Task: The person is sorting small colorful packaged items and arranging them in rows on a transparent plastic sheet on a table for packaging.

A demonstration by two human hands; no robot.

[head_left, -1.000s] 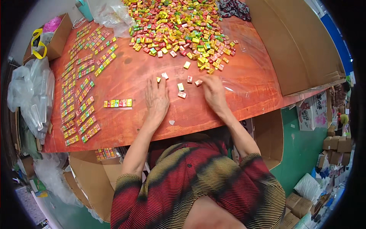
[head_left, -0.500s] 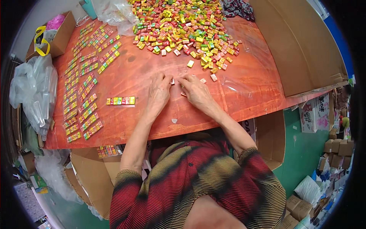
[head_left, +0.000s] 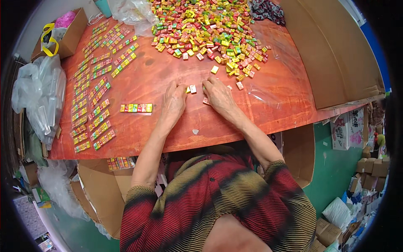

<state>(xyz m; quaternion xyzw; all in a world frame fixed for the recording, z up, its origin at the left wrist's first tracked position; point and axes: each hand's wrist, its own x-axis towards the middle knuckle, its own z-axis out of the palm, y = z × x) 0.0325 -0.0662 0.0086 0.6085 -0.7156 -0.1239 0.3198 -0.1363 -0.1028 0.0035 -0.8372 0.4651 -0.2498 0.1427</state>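
My left hand (head_left: 174, 102) lies palm down on the red-brown table (head_left: 176, 126), fingertips touching a small yellow packet and a white packet (head_left: 193, 89). My right hand (head_left: 218, 94) rests beside it, fingers curled over a few small packets, one pink piece (head_left: 206, 101) peeking out under the thumb. A big heap of small coloured packets (head_left: 210, 29) spreads across the far side of the table. A finished row of coloured packets (head_left: 136, 108) lies to the left of my left hand.
Several rows of packed strips (head_left: 94, 96) line the table's left side. Clear plastic bags (head_left: 40, 98) hang off the left edge. A cardboard box (head_left: 69, 35) sits at the far left, large cardboard sheets (head_left: 336, 54) at the right, an open carton (head_left: 100, 189) below.
Both hands have drawn closer together and gathered the loose packets that lay scattered between them; my right hand moved left over them.
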